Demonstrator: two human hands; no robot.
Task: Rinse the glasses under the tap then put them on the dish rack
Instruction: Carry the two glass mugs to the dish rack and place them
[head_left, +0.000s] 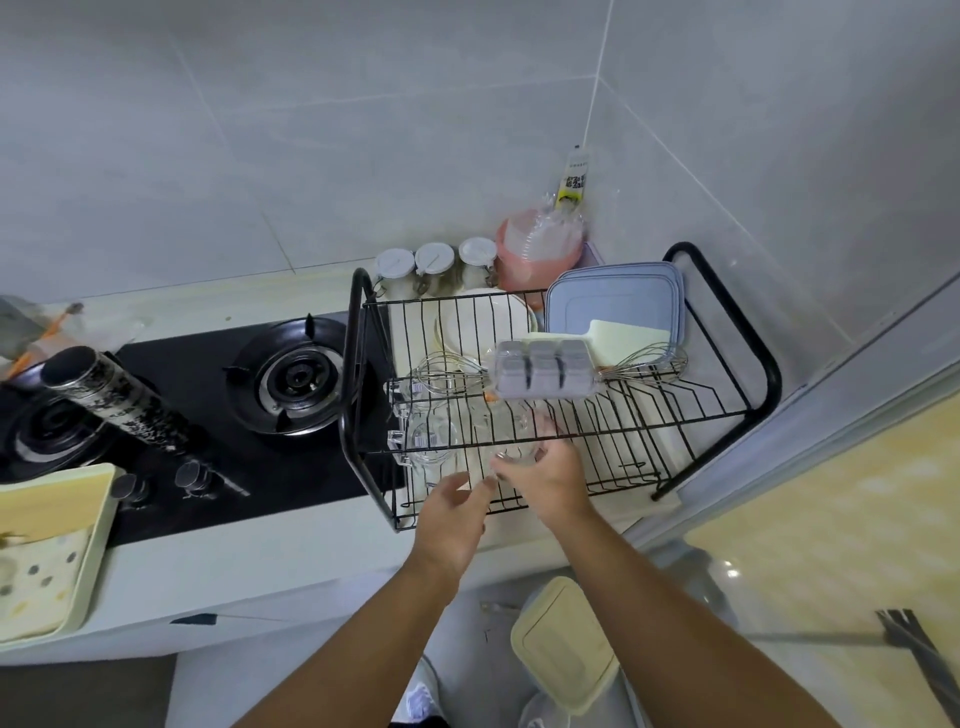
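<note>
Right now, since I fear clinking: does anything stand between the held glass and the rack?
Nothing visible does. The right hand holds the glass at the rack, by its bare front wires; other glasses stand just left of it, a grey box farther back.

The right grip (545, 480) covers the near side of the clear glass (511, 456), so only its rim and far wall show. The other glasses (434, 439) on the dish rack (773, 382) overlap, their outlines hard to separate. The picture's left edge cuts the tray (101, 530). The label on the corner bottle (571, 182) is too small to read. The right forearm (675, 623) hides part of the lidded box (561, 644) on the floor.
</note>
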